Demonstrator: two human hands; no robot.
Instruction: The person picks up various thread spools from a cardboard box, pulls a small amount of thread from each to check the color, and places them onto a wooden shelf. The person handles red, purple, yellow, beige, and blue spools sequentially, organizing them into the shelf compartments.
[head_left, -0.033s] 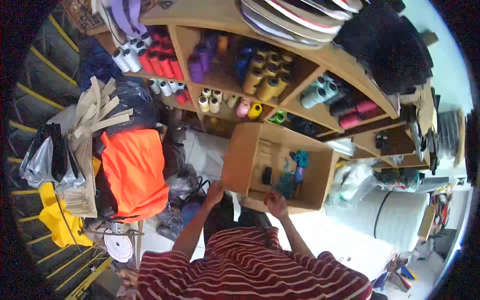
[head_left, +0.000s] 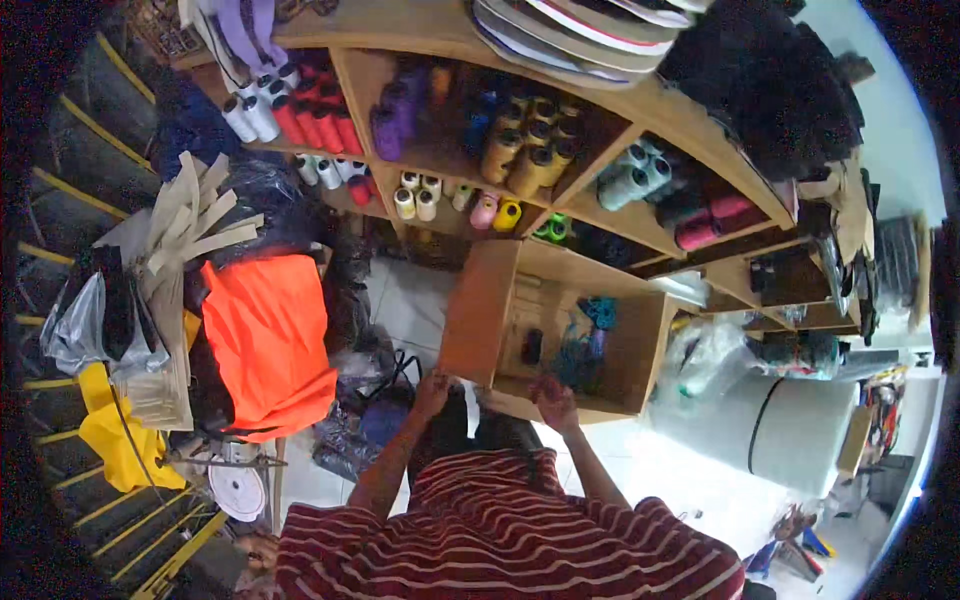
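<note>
An open cardboard box (head_left: 462, 310) is tilted in front of me, its opening facing up. Teal tangled thread (head_left: 598, 312) and a small dark spool (head_left: 531, 347) lie inside it. My left hand (head_left: 431, 394) is closed on the lower left corner of the box. Over the near rim, my right hand (head_left: 553, 402) has its fingers curled together. Whether those fingers pinch the rim or some small thing is too blurred to make out.
Beyond the box stands a wooden shelf (head_left: 450, 30) with thread cones in many colours. Bright orange fabric (head_left: 268, 345) and tan strips (head_left: 190, 215) are piled at left. A large white wrapped roll (head_left: 805, 435) lies at right, beside clear plastic (head_left: 703, 360).
The view has shifted very slightly, and the box sits a little further left in it. Both hands stay at the same parts of the box.
</note>
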